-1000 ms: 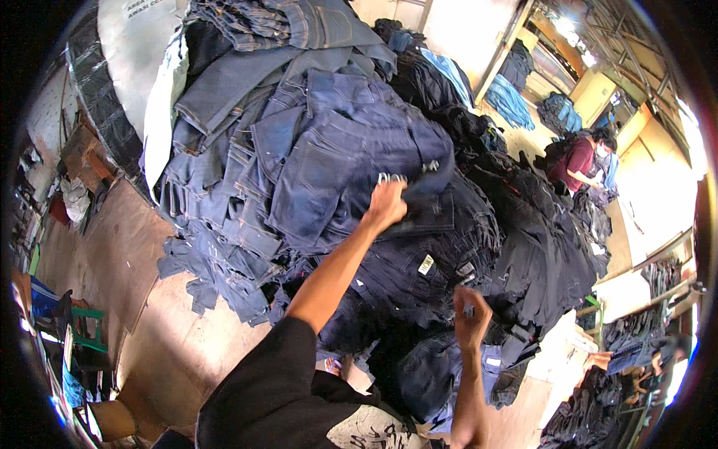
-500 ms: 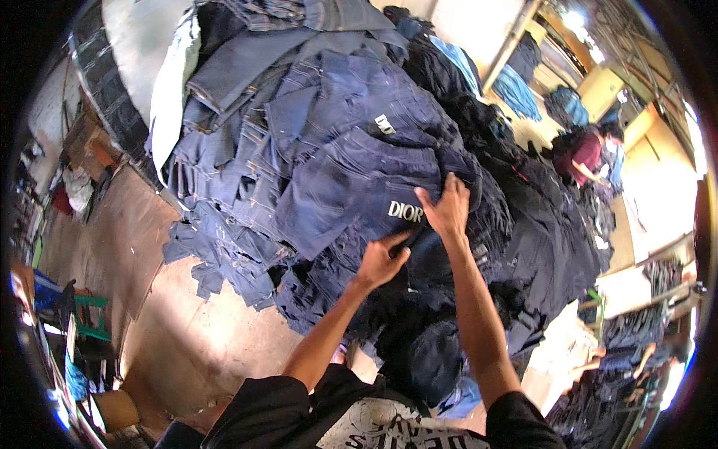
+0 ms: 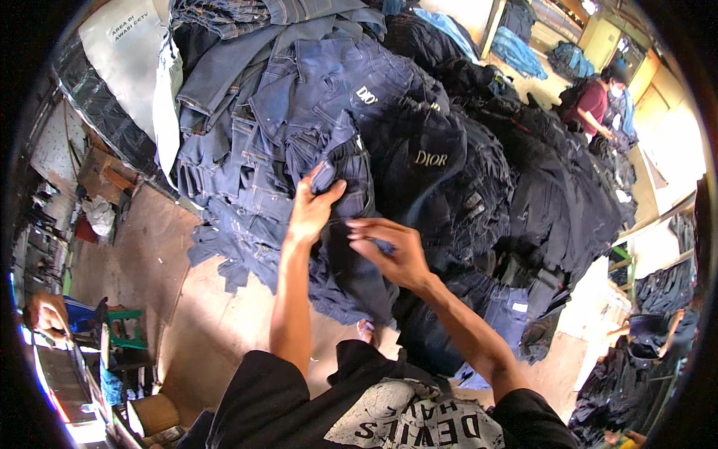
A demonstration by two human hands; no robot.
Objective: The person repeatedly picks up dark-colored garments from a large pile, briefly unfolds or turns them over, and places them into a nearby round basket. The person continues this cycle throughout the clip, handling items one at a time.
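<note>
Nearest, the person's left hand (image 3: pixel 310 213) is clenched on a fold of dark blue jeans (image 3: pixel 344 187) at the front edge of the heap (image 3: pixel 247 142), thumb and fingers pinching the cloth. Just beside it the right hand (image 3: pixel 389 251) rests on the same garment with fingers loosely curled; whether it has a firm hold cannot be told from this view. The jeans lie partly drawn out from the lower front of the heap, with many more garments stacked above and behind. Risk noted: the layers above are loosely piled and overhang the floor (image 3: pixel 202 322); drawing a low garment out could bring neighbouring pieces sliding down onto the bare, dusty ground. A one-handed hold on heavy denim could also slip. Beyond, darker, almost black garments (image 3: pixel 538 194) spread toward the far edge of the heap, and a second person in a red top (image 3: pixel 591 105) works at that side, well apart, though a shifting heap could disturb their end.
</note>
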